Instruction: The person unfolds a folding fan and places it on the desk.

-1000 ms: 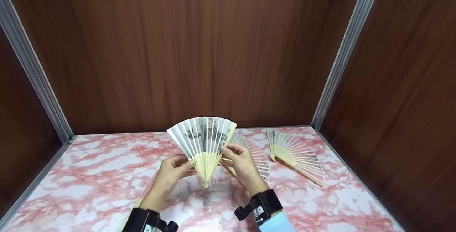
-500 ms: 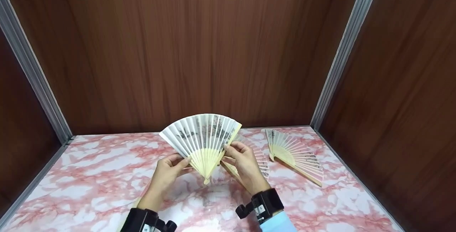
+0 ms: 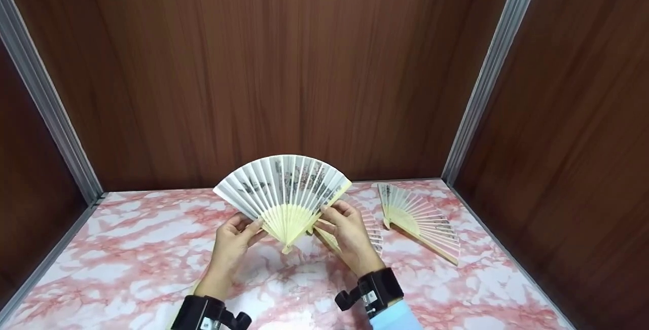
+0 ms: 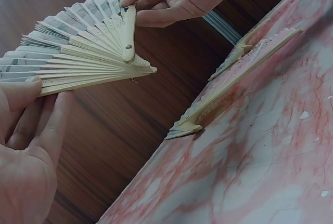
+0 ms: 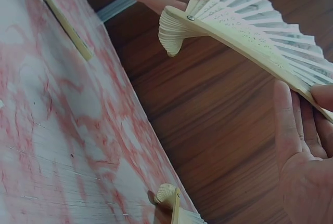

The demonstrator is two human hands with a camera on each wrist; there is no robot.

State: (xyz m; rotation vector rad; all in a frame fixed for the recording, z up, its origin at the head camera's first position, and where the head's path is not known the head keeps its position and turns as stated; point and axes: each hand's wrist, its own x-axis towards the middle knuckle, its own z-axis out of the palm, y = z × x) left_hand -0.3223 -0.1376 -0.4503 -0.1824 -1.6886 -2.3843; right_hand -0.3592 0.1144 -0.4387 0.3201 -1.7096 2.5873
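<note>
Both hands hold up a folding fan (image 3: 284, 188), spread wide above the table, its pivot end pointing down. Its pale leaf carries a dark flower-and-bird print, and its ribs are cream-coloured. My left hand (image 3: 233, 239) pinches the left outer stick between thumb and fingers. On the other side, my right hand (image 3: 349, 233) pinches the right outer stick the same way. In the left wrist view, the fan's pivot (image 4: 129, 47) shows between the two hands. Behind my right hand lies a second spread fan (image 3: 372, 226), partly hidden by that hand.
A third spread fan (image 3: 421, 221) lies on the table at the right. Part of a pale-edged thing (image 3: 195, 285) shows beside my left forearm, mostly hidden. The table has a pink-and-white marbled top (image 3: 137, 249), with brown wood panels (image 3: 284, 66) around it.
The held fan has spread wider, and its pivot has risen slightly. My left hand has moved left and a little up; my right hand has barely moved. The fans on the table stay put.
</note>
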